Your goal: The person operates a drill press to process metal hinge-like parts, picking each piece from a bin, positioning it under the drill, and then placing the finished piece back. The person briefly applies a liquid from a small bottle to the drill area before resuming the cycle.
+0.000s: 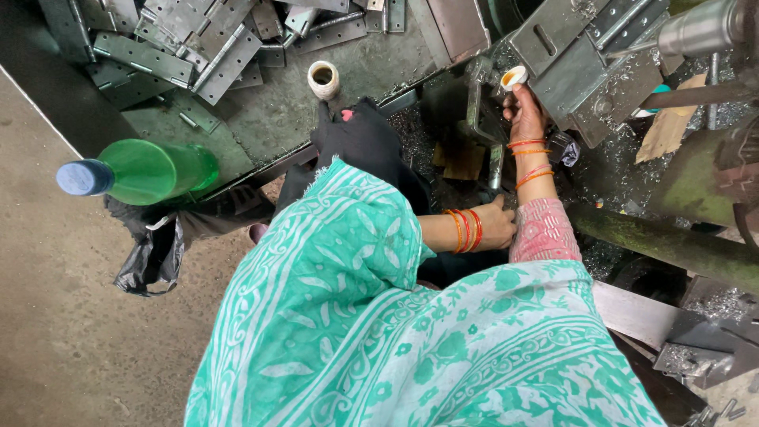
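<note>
At the worktop's right edge, right hand [526, 111] pinches a small white cup [514, 77] against the machine; left hand [498, 225] rests low, grip unclear; hinge plates [190, 47] lie heaped, unprocessed

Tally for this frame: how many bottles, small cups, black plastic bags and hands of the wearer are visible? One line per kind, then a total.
Green bottle with a blue cap: 1
Small cups: 2, a white cup on the tray and an orange-filled cup held by the right hand
Black plastic bag: 1
Hands: 2, right hand and left hand
Total: 6
</note>
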The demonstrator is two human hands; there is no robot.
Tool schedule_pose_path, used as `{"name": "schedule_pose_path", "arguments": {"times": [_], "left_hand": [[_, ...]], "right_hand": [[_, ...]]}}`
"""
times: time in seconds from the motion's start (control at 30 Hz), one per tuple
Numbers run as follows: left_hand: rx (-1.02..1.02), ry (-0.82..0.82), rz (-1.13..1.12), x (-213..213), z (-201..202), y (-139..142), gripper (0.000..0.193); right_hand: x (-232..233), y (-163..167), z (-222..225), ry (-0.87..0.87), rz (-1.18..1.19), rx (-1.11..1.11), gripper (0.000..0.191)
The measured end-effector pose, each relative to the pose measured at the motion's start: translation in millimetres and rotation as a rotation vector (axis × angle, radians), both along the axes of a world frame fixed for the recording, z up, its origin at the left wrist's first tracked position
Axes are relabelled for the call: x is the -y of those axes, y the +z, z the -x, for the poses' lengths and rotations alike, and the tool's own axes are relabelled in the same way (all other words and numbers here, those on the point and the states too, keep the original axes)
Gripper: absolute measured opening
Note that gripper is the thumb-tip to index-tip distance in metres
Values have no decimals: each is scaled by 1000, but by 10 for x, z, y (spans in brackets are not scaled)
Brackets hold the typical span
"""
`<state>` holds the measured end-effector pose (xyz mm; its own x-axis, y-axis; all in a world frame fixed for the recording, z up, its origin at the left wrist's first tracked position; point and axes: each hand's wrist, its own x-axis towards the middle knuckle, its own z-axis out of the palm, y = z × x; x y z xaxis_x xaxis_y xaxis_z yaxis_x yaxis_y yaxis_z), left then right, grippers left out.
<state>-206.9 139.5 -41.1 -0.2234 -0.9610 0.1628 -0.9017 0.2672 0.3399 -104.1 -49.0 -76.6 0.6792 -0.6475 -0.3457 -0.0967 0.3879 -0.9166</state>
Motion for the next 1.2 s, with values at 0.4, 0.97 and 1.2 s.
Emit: {"name": "schedule_pose_path", "arguments": {"times": [0.4,0.97,1.2], "left_hand": [[67,-40,47,-36,-34,62,25],[64,-48,21,-22,-45,119,25],[86,-71,-13,-15,-52,147,22]], "right_hand": [[2,44,-48,77,125,-28,31],[45,18,-119,178,292,-70,46],[30,66,-120,243,371,-71,59]]}}
